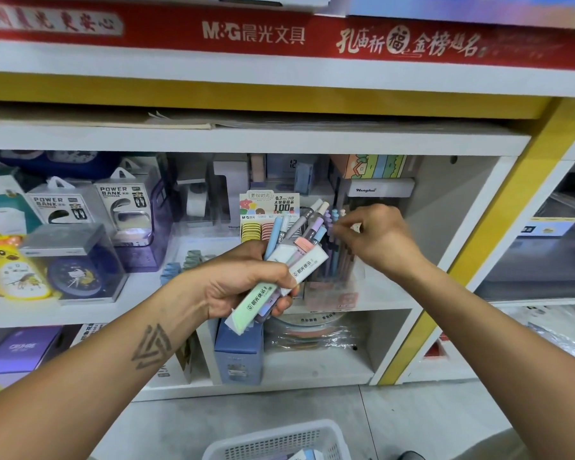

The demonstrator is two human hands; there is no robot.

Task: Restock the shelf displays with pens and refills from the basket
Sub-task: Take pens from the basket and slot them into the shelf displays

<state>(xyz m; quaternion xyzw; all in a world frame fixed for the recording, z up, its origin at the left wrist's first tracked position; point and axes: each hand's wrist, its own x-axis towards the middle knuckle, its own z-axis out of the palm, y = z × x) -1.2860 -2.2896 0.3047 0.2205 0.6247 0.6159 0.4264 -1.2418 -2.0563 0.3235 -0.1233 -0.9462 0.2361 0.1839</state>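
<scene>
Gripping a bundle of pens (291,240) in left hand (246,287), right hand (377,239) fingers (341,229) pinching a pen top in the holder (332,280)

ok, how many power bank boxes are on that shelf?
2. One power bank box stands at the shelf's left, the second right beside it, slightly further back. More may be hidden behind them.
</scene>
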